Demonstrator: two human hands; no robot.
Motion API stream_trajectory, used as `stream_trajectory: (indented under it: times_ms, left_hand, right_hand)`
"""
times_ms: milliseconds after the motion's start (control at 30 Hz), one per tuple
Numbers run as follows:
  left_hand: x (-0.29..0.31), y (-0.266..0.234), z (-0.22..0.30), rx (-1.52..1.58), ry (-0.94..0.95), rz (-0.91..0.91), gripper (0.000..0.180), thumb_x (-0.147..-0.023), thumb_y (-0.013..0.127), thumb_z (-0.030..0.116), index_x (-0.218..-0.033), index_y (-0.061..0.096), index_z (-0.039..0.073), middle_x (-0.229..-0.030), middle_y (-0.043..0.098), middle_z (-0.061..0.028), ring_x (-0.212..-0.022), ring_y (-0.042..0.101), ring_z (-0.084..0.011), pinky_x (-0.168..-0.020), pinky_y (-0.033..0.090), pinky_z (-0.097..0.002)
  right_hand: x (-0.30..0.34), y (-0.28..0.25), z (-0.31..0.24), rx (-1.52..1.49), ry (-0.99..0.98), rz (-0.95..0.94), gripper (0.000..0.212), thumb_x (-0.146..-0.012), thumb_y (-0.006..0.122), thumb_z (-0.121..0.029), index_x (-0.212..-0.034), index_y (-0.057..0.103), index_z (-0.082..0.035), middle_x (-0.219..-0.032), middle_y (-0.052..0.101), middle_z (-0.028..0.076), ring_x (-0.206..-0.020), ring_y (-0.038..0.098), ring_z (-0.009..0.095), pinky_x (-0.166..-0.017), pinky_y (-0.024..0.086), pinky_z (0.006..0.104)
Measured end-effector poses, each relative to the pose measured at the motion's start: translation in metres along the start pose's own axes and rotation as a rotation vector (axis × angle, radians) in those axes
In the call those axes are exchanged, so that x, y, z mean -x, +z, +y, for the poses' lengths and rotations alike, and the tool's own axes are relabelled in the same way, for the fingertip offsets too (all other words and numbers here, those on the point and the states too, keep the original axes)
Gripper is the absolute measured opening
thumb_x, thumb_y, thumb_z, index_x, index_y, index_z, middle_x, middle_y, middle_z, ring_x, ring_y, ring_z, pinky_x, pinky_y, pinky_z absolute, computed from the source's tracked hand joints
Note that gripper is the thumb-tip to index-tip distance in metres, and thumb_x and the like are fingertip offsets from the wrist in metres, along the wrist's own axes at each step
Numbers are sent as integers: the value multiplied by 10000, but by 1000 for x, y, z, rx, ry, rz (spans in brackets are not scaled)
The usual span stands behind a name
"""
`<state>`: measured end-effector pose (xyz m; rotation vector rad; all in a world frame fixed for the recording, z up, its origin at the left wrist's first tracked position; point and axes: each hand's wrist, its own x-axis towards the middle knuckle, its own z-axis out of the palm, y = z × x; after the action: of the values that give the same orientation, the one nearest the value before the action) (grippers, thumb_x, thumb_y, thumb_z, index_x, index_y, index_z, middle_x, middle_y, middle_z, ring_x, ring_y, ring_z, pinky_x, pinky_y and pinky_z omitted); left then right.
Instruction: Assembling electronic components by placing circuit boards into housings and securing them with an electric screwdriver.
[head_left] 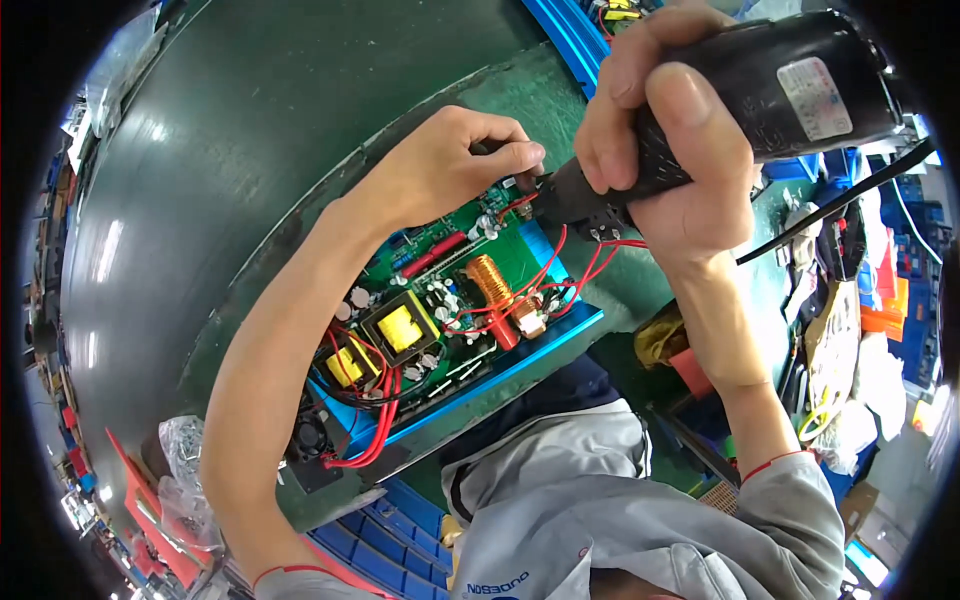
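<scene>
My right hand (690,140) is wrapped round a black corded electric screwdriver (740,90), which has a white label on its body. The tool's nose slants down to the left, to the far edge of a green circuit board (450,260). Beside that nose, my left hand (475,160) is closed, thumb and forefinger pinched together; what they hold is hidden. The board lies in a blue metal housing (575,322) and carries yellow transformers (402,330), a copper coil (488,283) and several loose red wires (385,425).
A small black fan (311,435) sits at the housing's left end. To the left stretches a dark green belt (200,150). Another blue housing (570,40) lies at the back. The black cord (840,205) trails off right. Blue bins (390,535) stand below the bench edge.
</scene>
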<state>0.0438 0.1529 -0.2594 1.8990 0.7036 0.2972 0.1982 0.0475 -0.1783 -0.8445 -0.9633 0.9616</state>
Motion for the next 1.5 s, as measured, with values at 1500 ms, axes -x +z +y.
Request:
stream_trajectory:
  times_ms: [1500]
  left_hand:
    - [-7, 3, -11, -7, 130, -12, 381, -1007, 617, 365, -962, 724, 2, -772, 680, -88, -720, 559, -146, -726, 481, -333]
  right_hand:
    - [-16, -37, 36, 19, -248, -421, 315, -969, 624, -244, -1143, 499, -14, -981, 544, 170, -536, 555, 175, -485, 482, 325]
